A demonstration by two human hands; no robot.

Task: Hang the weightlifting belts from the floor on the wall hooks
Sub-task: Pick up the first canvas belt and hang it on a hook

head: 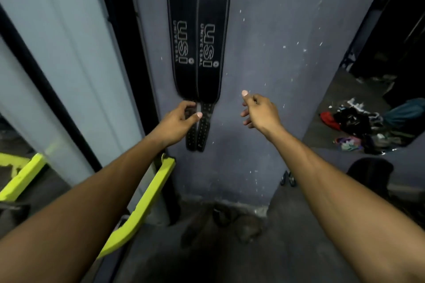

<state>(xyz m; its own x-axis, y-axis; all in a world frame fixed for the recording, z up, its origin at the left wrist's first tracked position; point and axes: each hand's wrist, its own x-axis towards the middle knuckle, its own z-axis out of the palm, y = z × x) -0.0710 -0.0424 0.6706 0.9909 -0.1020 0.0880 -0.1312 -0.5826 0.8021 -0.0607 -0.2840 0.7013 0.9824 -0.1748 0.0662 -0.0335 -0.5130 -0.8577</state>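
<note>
Two black weightlifting belts hang side by side on the grey wall, the left belt [181, 37] and the right belt [212, 37], both with pale lettering. Their tops run out of frame, so the hooks are hidden. Their narrow perforated tails hang down below. My left hand [178, 123] pinches the left belt's tail between thumb and fingers. To the right of the belts, my right hand [259, 111] hovers close to the wall with its fingers loosely curled and nothing in it. A dark heap [227, 225] lies on the floor at the foot of the wall; it is too blurred to identify.
A yellow-green machine frame [147, 202] stands low on the left beside a black-edged pale panel [69, 53]. A mirror [377, 89] on the right reflects scattered clothes. A dark bag-like shape [370, 172] sits low at the right.
</note>
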